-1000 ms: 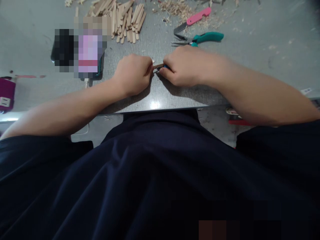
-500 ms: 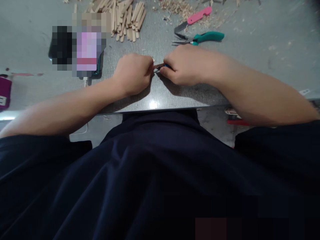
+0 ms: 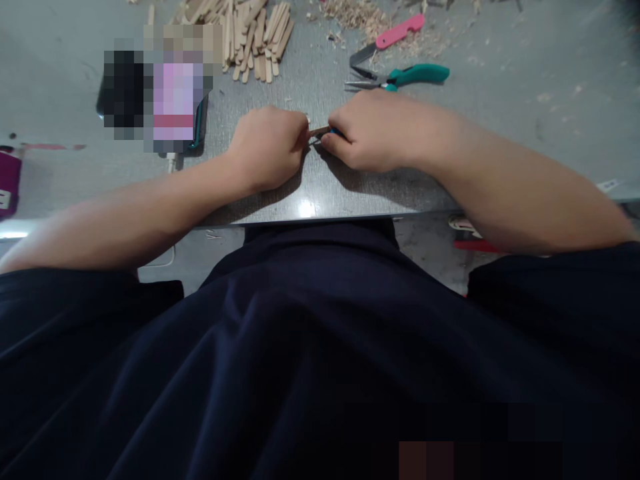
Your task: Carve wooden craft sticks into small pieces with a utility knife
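Fingers of left hand (image 3: 273, 148) curled together, clamped on one end of thin brown piece (image 3: 319, 131); fingers of right hand (image 3: 367, 130) closed round small blue-handled tool (image 3: 337, 132), piece bridging gap between hands, just above table (image 3: 280, 205)! Green-handled pliers (image 3: 420, 74) just beyond right hand, wooden sticks (image 3: 257, 40) beyond left.

Held strip (image 3: 319, 131) wood-like; loose sticks (image 3: 246, 41) matt wood; tabletop (image 3: 320, 192) glossy, metallic-looking; pliers handle (image 3: 423, 73) smooth plastic; shirt (image 3: 300, 293) cloth.
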Available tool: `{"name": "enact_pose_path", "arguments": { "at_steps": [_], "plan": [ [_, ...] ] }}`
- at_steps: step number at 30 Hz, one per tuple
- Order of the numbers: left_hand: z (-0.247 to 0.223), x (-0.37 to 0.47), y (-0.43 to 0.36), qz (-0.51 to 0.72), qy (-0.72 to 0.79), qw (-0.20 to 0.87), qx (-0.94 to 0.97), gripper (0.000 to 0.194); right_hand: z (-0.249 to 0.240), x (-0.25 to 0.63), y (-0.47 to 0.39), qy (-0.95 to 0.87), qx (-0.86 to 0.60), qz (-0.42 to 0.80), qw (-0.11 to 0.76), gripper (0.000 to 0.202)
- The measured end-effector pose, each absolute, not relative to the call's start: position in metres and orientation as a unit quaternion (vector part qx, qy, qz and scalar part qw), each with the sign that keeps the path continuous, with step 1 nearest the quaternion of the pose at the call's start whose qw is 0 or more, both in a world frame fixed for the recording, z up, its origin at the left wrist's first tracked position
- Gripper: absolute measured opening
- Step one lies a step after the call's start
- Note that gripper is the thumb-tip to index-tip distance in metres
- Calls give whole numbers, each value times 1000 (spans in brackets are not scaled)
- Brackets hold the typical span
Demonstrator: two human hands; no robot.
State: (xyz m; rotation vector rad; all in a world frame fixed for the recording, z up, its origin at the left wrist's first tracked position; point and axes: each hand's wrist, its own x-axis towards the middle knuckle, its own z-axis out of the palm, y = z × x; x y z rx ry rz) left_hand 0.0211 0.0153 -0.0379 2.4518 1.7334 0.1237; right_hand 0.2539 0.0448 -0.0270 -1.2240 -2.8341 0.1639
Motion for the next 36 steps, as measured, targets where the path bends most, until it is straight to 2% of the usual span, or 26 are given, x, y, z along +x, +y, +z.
{"name": "enact_pose_path", "arguments": {
  "at_steps": [4, 8, 13, 20, 28, 36],
  "plan": [
    [-41, 20, 16, 76, 555, 88, 824, 50, -29, 251, 45, -909, -410, 63, 37, 56],
    [-42, 22, 14, 49, 553, 54, 830, 56, -34, 248, 47, -900, -429, 60, 52, 64],
    [-45, 24, 11, 51, 567, 49, 821, 56, -28, 244, 39, -889, -455, 41, 5, 61],
    [-49, 25, 8, 124, 557, 151, 807, 49, -22, 243, 29, -892, -451, 19, -36, 52],
    [-48, 25, 6, 61, 559, 83, 822, 58, -17, 240, 24, -889, -454, -7, -68, 47],
    [-47, 24, 3, 43, 520, 42, 852, 63, -28, 242, 32, -893, -450, -3, -24, 50]
  ]
}}
